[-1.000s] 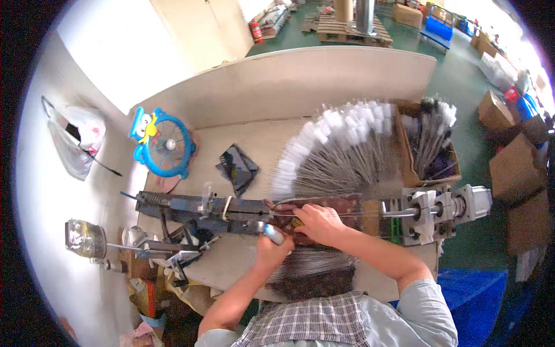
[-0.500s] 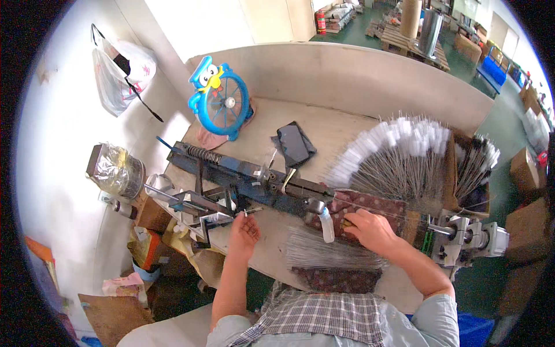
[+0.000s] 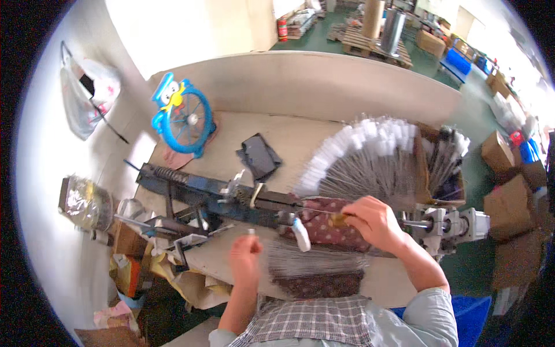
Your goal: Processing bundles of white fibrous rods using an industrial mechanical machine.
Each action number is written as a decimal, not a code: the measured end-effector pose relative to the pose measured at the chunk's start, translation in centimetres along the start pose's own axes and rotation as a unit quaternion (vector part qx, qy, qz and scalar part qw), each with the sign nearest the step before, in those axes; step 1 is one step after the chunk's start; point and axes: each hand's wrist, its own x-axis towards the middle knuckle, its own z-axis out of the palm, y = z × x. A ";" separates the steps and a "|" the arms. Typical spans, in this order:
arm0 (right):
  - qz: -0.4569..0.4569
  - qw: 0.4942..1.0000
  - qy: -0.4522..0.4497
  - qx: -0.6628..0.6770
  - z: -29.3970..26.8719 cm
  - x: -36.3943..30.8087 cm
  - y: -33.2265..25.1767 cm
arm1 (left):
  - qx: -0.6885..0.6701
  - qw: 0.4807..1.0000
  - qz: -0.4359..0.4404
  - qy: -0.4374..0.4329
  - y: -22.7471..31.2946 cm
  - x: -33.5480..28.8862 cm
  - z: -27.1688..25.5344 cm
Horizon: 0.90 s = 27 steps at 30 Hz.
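My left hand (image 3: 245, 254) is raised in front of the bench machine, fingers closed in a pinch on a small white piece (image 3: 251, 232). Over the spotted dark red cloth (image 3: 332, 234), my right hand (image 3: 374, 224) is closed, with a yellow-brown piece (image 3: 337, 220) at its fingertips. A thin wire (image 3: 318, 209) stretches from the end of the long dark machine (image 3: 225, 199) toward that hand. Between the hands a white bottle-like part (image 3: 301, 236) with a blue tip leans at the machine. Below it lies a bundle of thin straight wires (image 3: 312, 261).
Many white-tipped wire brushes (image 3: 358, 150) fan out behind my right hand, beside a cardboard box (image 3: 425, 168) holding darker ones. A motor unit (image 3: 462, 225) stands at the right end. Farther back are a dark phone-like slab (image 3: 259, 157) and a blue cartoon-duck fan (image 3: 188, 118).
The view has swung, shifting the bench leftward. My left hand has drawn away from the machine's clamp parts with the white piece. My right hand has lifted slightly and moved toward the motor end.
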 end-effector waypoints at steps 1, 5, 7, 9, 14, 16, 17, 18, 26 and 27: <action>0.006 1.000 0.004 -0.007 0.0 0.0 0.6 | 0.006 0.999 -0.019 -0.049 -0.8 -1.6 2.2; 0.102 0.987 -0.045 0.112 0.1 -0.8 2.3 | -0.021 0.974 -0.118 -0.192 -3.2 -4.5 10.7; 0.070 0.997 -0.010 0.016 -0.8 -1.3 1.6 | -0.030 0.964 -0.122 -0.234 -4.1 -4.4 12.1; 0.071 0.997 0.010 0.031 -0.8 -2.0 2.6 | 0.000 0.968 -0.090 -0.233 -5.2 -3.9 12.8; 0.115 0.987 -0.013 0.111 -1.4 -3.0 3.7 | 0.050 0.967 -0.080 -0.236 -6.3 -3.9 13.5; 0.139 0.979 -0.044 0.143 -2.2 -2.9 3.5 | 0.061 0.965 -0.080 -0.243 -6.4 -4.2 14.1; 0.136 0.979 -0.045 0.147 -2.2 -3.0 3.4 | 0.066 0.965 -0.068 -0.246 -6.5 -4.2 14.4; 0.100 0.987 -0.054 0.118 -2.4 -3.3 3.4 | 0.071 0.964 -0.057 -0.251 -6.6 -4.1 14.8; -0.049 0.992 0.079 -0.089 -0.7 -1.0 2.0 | 0.048 0.991 -0.061 -0.107 -3.5 -3.9 13.5; -0.046 0.987 0.116 -0.102 0.1 -0.1 1.7 | 0.033 0.990 -0.093 -0.103 -2.9 -4.0 13.5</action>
